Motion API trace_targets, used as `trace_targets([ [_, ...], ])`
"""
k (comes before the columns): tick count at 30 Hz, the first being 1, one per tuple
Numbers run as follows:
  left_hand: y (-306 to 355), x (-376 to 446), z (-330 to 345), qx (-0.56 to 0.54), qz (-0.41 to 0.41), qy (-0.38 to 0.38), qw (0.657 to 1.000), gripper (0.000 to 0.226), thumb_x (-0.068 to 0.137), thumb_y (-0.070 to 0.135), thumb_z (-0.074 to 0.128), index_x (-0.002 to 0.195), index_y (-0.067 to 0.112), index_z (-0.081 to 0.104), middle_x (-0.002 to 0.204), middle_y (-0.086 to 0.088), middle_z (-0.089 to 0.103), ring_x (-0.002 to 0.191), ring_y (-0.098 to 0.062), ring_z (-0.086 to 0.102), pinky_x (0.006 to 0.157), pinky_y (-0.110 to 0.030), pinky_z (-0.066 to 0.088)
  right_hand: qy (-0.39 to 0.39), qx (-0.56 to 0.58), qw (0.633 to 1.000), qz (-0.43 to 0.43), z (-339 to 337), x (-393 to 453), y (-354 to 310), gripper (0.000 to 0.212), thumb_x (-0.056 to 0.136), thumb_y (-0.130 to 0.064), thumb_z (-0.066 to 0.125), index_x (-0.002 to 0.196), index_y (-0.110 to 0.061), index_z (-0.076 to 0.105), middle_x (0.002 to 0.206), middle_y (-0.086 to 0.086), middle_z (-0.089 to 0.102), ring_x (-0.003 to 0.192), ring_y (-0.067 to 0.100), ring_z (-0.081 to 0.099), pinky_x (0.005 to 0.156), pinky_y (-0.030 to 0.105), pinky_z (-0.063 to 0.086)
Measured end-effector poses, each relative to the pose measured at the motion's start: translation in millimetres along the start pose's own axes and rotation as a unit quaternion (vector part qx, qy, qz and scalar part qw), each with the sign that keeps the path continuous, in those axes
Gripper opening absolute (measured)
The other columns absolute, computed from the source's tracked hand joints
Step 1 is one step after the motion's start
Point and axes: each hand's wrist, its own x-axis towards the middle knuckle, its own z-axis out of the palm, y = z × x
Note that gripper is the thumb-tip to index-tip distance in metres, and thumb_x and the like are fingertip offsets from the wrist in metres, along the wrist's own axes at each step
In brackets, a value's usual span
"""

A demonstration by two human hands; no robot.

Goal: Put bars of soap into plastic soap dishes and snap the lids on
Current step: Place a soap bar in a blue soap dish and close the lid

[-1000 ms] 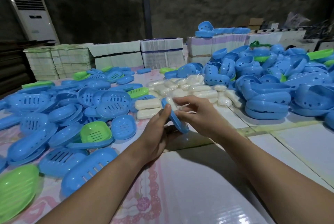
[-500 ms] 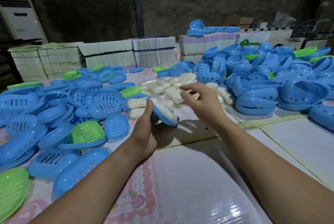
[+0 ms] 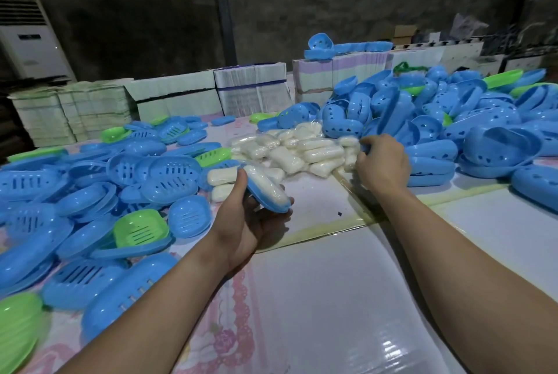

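My left hand (image 3: 247, 219) grips a blue soap dish (image 3: 265, 198), tilted, with a wrapped white bar of soap (image 3: 267, 185) lying in it. My right hand (image 3: 382, 164) has reached to the right edge of the pile of wrapped soap bars (image 3: 302, 150), at the foot of the heap of blue lids (image 3: 437, 120). Its fingers curl round the edge of a blue lid (image 3: 366, 149), most of which the hand hides. Slotted blue and green dish bases (image 3: 169, 174) cover the table on the left.
Stacks of flat cartons (image 3: 169, 96) line the table's back edge, with more blue pieces (image 3: 335, 47) on top. A white floor air conditioner (image 3: 30, 41) stands at the far left. A glossy white sheet (image 3: 332, 298) covers the near table between my arms.
My right hand left the dish and moved right and away to the lid heap, where it took hold of a lid. My left hand kept the filled dish, lowering and tilting it slightly.
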Motion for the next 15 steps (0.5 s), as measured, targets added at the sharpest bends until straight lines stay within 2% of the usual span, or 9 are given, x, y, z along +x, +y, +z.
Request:
trace_targets([
  [2, -0.8, 1.5, -1.5, -0.002, 0.004, -0.01, 1.0, 0.065, 0.07, 0.067, 0.055, 0.082, 0.01, 0.083, 0.097, -0.017, 0.077, 0.084, -0.028, 0.076, 0.102, -0.045, 0.049, 0.003, 0.043, 0.998, -0.04, 2.1, -2.2, -2.1, 0.034, 0.089, -0.015, 0.054, 0.119, -0.025, 0.066, 0.116, 0.004, 0.065, 0.104, 0.034, 0.059, 0.087, 0.044, 0.048],
  [4, -1.3, 3.0, -3.2, -0.007, 0.003, -0.014, 1.0, 0.068, 0.07, 0.067, 0.056, 0.086, 0.007, 0.083, 0.099, -0.019, 0.076, 0.084, -0.029, 0.076, 0.101, -0.045, 0.049, 0.0, 0.1, 0.991, -0.091, 3.9, -5.5, -6.1, 0.032, 0.089, -0.013, 0.055, 0.116, -0.027, 0.067, 0.11, 0.0, 0.069, 0.1, 0.027, 0.061, 0.088, 0.044, 0.05],
  [6, -1.6, 3.8, -3.6, -0.007, 0.006, -0.015, 1.0, 0.069, 0.072, 0.067, 0.056, 0.09, 0.005, 0.082, 0.098, -0.02, 0.076, 0.084, -0.03, 0.076, 0.101, -0.045, 0.05, -0.018, 0.144, 0.979, -0.142, 6.1, -9.5, -10.2, 0.029, 0.088, -0.01, 0.059, 0.11, -0.026, 0.07, 0.103, -0.004, 0.069, 0.095, 0.02, 0.062, 0.088, 0.04, 0.05],
  [8, -1.6, 3.0, -2.1, -0.004, 0.013, -0.016, 1.0, 0.065, 0.075, 0.066, 0.054, 0.085, 0.009, 0.083, 0.096, -0.016, 0.077, 0.085, -0.03, 0.075, 0.1, -0.045, 0.05, -0.044, 0.219, 0.961, -0.161, 8.0, -12.3, -15.1, 0.026, 0.087, -0.005, 0.063, 0.103, -0.024, 0.073, 0.096, -0.011, 0.067, 0.088, 0.012, 0.061, 0.086, 0.032, 0.05],
  [10, -1.9, 2.7, -1.4, -0.011, 0.022, -0.013, 1.0, 0.059, 0.075, 0.064, 0.056, 0.081, 0.012, 0.083, 0.096, -0.016, 0.077, 0.087, -0.033, 0.075, 0.096, -0.048, 0.053, -0.085, 0.338, 0.929, -0.127, 6.6, -14.2, -21.7, 0.028, 0.087, -0.002, 0.063, 0.095, -0.026, 0.074, 0.089, -0.018, 0.065, 0.071, 0.003, 0.058, 0.071, 0.022, 0.049],
  [12, -1.7, 2.9, -1.3, -0.017, 0.028, -0.009, 0.999, 0.056, 0.074, 0.062, 0.058, 0.08, 0.012, 0.083, 0.097, -0.016, 0.076, 0.09, -0.035, 0.074, 0.092, -0.05, 0.057, -0.123, 0.442, 0.886, -0.065, 3.4, -15.6, -27.1, 0.035, 0.086, 0.001, 0.061, 0.09, -0.032, 0.074, 0.081, -0.017, 0.064, 0.051, 0.0, 0.048, 0.053, 0.016, 0.042],
  [14, -1.1, 2.2, -0.7, -0.015, 0.028, -0.012, 0.999, 0.056, 0.075, 0.062, 0.057, 0.079, 0.013, 0.083, 0.096, -0.017, 0.076, 0.09, -0.035, 0.075, 0.093, -0.05, 0.056, -0.159, 0.515, 0.842, -0.012, 1.0, -14.8, -28.1, 0.037, 0.084, 0.006, 0.058, 0.091, -0.027, 0.074, 0.074, -0.013, 0.061, 0.043, 0.001, 0.042, 0.043, 0.016, 0.035],
  [15, -0.9, 1.7, -0.7, -0.011, 0.027, -0.014, 0.999, 0.056, 0.075, 0.062, 0.056, 0.08, 0.014, 0.083, 0.096, -0.017, 0.076, 0.088, -0.034, 0.075, 0.097, -0.051, 0.054, -0.187, 0.556, 0.809, 0.017, 0.5, -13.8, -27.7, 0.036, 0.085, 0.008, 0.056, 0.093, -0.022, 0.074, 0.069, -0.01, 0.059, 0.042, 0.004, 0.038, 0.04, 0.017, 0.032],
])
